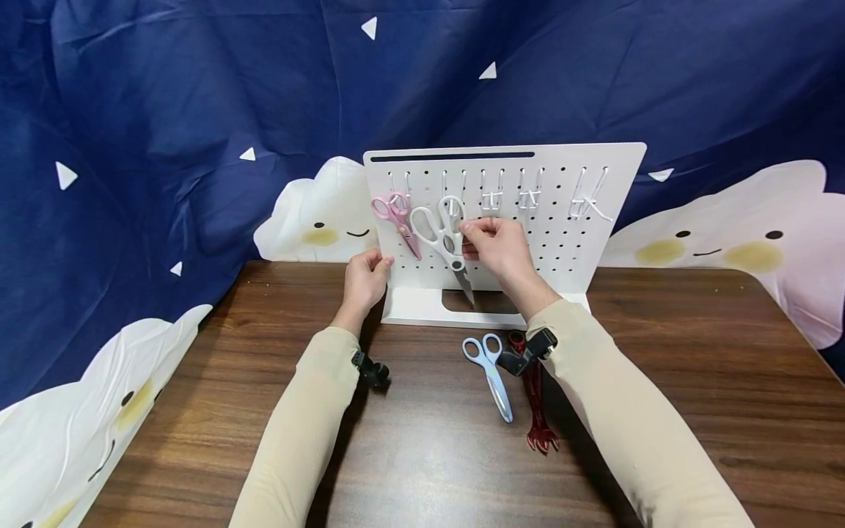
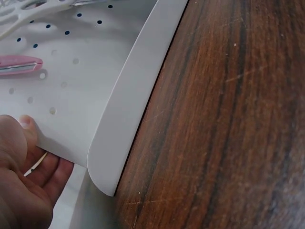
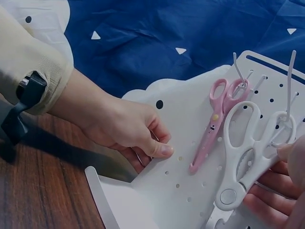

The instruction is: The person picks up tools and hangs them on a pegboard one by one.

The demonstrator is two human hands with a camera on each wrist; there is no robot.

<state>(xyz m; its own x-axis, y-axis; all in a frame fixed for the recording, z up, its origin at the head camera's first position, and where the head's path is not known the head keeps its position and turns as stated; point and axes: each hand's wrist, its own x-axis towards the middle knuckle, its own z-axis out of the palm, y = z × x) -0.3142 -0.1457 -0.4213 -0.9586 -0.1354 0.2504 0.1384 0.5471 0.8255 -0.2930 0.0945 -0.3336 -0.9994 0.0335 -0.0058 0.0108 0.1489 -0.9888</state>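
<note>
White kitchen scissors (image 1: 456, 258) are pinched at the right handle loop by my right hand (image 1: 505, 249), blades pointing down before the white pegboard (image 1: 623, 165). In the right wrist view, a wire hook (image 3: 290, 76) reaches to that same loop of the scissors (image 3: 238, 176). My left hand (image 1: 366, 282) grips the board's left edge, thumb on the front face and fingers behind, as the left wrist view also shows. Pink scissors (image 1: 404, 221) hang by a handle loop from the leftmost hook, tilted.
Several white wire hooks (image 1: 528, 194) line the board's upper half. On the brown wooden table (image 1: 667, 381), light blue scissors (image 1: 494, 378) and a dark red claw-ended tool (image 1: 538, 418) lie in front of the board, the tool partly under my right wrist camera. A blue curtain (image 1: 198, 88) hangs behind.
</note>
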